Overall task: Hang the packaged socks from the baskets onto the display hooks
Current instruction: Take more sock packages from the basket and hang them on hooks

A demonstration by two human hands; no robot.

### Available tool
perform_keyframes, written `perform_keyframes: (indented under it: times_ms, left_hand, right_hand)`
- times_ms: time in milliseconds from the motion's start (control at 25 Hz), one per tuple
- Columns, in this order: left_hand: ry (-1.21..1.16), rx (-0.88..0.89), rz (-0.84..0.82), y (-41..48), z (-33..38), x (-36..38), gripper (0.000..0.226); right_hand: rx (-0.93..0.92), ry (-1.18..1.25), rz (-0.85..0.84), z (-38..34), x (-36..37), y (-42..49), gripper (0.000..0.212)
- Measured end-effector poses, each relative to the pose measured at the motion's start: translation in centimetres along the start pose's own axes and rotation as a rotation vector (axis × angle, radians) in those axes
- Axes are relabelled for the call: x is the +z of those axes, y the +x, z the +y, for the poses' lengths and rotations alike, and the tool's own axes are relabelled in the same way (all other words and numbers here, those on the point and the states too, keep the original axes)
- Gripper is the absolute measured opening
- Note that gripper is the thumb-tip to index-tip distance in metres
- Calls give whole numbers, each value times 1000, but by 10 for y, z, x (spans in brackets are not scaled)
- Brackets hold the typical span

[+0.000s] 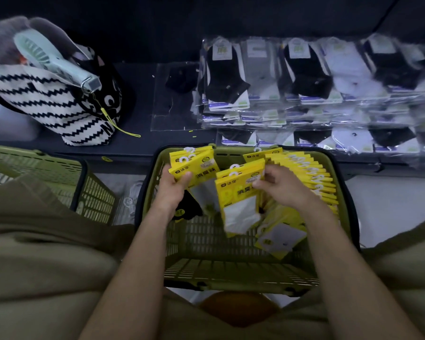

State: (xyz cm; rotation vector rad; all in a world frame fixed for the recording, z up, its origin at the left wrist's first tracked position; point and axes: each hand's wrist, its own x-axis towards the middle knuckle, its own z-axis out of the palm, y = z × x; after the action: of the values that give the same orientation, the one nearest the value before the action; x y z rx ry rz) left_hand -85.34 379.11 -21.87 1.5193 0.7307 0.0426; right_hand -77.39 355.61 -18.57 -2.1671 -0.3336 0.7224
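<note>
At centre frame, over the green basket (231, 273), the left hand (173, 190) grips a stack of yellow-carded sock packs (194, 165), white hooks uppermost. The right hand (284, 186) pinches a single pack (238, 195) with a white sock showing; a row of packs (312, 173) stands filed along the basket's right side.

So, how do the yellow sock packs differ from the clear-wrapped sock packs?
The yellow sock packs have bright yellow cards; the clear-wrapped sock packs have pale ones. The yellow ones stand in a row in the green basket; the clear-wrapped ones lie stacked on the dark shelf. Both hold socks.
</note>
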Motion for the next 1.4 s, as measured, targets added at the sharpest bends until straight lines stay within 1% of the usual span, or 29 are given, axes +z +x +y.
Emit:
perform_keyframes:
  times_ms: [80,160,240,360,480,600,720,760,800,840,960,1040,1120,1160,1200,1280,1360,1400]
  left_hand:
    - [7,-39,-101,-5,2,11,25]
    - [-19,-84,-196,-12,1,21,32]
    - [-73,-116,-260,-18,-2,25,37]
    - [-112,-140,-331,-26,-3,30,46]
    - [27,-110,-352,-31,-6,34,54]
    - [174,-76,-399,-27,-8,33,55]
    - [219,-83,-498,-26,-9,34,59]
    - [220,-87,-521,-28,-10,34,56]
    - [200,-85,-517,-29,-11,34,50]
    - [165,-83,-473,-30,-11,33,43]
    - [44,-91,-209,-22,-7,23,33]
    - [13,-83,-45,-15,-3,16,32]
    - [-5,-69,37,-11,1,13,33]
    - [-32,-68,23,-11,2,13,33]
    - [-73,-71,-31,-13,2,15,34]
    - [-175,-106,-163,-21,2,26,37]
    - [-253,-165,-217,-28,-1,35,36]
    - [-273,-181,-223,-29,-3,38,34]
  right_hand:
    - [-16,53,8,-4,27,1,5]
    - [-2,145,94,-3,48,2,19]
    - [56,296,165,5,57,3,25]
    - [140,437,204,18,58,4,20]
    - [218,596,216,29,62,7,18]
    - [278,791,255,38,67,6,21]
    - [311,978,281,39,65,5,21]
    - [343,1034,297,39,62,5,20]
    - [369,1080,312,39,58,6,20]
    - [379,1103,322,39,55,6,20]
    - [340,1101,327,39,51,6,23]
    - [284,1109,271,37,51,5,26]
    - [211,1107,183,31,53,4,25]
    - [178,1105,158,28,55,5,24]
    - [156,1095,158,25,59,5,24]
    - [144,1023,221,23,66,6,23]
    - [160,917,307,26,72,5,19]
    - [155,893,313,28,74,5,21]
